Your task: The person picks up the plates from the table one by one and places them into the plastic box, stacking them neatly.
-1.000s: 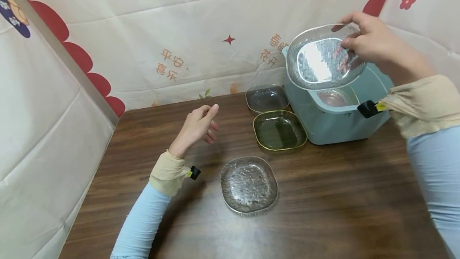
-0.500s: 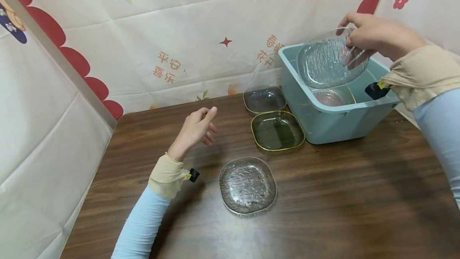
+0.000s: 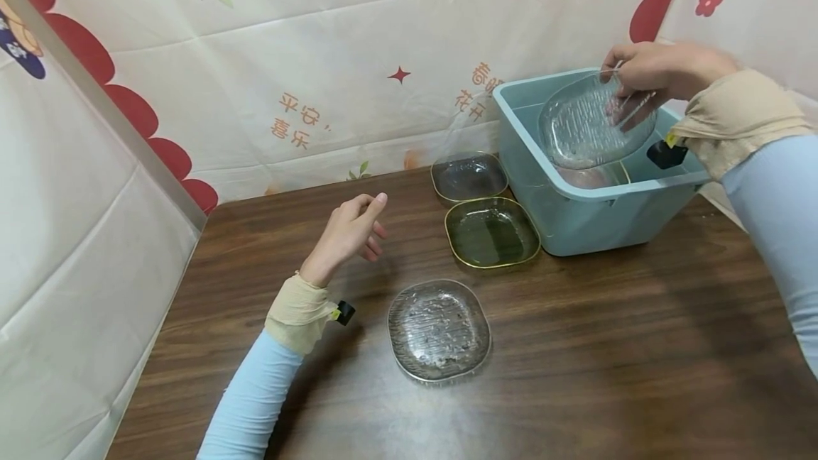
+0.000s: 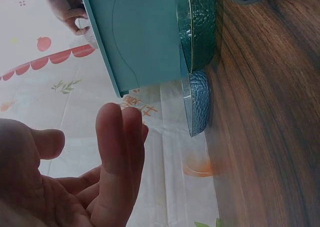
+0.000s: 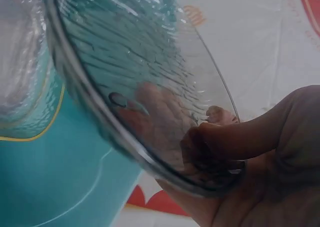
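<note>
My right hand (image 3: 664, 77) grips a clear ribbed glass plate (image 3: 584, 123) by its edge, tilted at the opening of the blue-green bin (image 3: 613, 222). In the right wrist view the thumb lies on one face of the plate (image 5: 145, 52), with fingers seen through it behind. Inside the bin, below the plate, lies a pinkish clear dish (image 3: 594, 176) with a gold rim. My left hand (image 3: 348, 229) hovers above the table, fingers loosely bent, holding nothing; the left wrist view shows the palm and fingers (image 4: 120, 162) apart from anything.
A green gold-rimmed dish (image 3: 492, 233) and a grey-blue dish (image 3: 469, 176) stand against the bin's left side. Nearer the front, another clear ribbed plate (image 3: 439, 331) lies on the brown wooden table (image 3: 575, 375). A printed white cloth (image 3: 358, 91) hangs behind.
My right hand has lowered the clear plate from above the bin's rim into its opening, tilting it more upright. The left hand has barely moved.
</note>
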### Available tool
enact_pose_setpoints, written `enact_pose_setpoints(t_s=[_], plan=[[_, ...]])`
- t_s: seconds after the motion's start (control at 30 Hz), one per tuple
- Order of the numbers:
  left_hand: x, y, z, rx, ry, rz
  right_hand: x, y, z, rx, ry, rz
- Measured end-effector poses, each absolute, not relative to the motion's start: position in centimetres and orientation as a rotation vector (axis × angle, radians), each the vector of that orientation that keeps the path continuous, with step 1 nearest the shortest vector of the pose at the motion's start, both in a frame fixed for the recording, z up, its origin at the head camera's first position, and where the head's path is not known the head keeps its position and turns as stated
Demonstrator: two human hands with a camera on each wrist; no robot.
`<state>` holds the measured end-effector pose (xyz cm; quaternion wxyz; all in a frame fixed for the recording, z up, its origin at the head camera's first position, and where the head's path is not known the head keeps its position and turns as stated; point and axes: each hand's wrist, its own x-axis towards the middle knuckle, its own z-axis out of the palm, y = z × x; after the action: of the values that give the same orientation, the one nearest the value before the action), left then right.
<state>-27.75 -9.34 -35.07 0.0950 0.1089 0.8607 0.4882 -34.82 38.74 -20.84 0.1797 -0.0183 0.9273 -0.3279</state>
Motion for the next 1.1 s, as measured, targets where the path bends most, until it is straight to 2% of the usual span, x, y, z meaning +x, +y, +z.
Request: enact_pose_setpoints(t_s=[0.7,1.1], plan=[[-27.6,-9.7,-35.2,0.294,2.537,1.446,-37.9,39.3,-24.8,0.030,2.211,-0.910],[-27.5,-9.4,-35.0,0.295,2.534,1.436,-37.7,39.9,-26.3,0.076,2.244,-0.735]])
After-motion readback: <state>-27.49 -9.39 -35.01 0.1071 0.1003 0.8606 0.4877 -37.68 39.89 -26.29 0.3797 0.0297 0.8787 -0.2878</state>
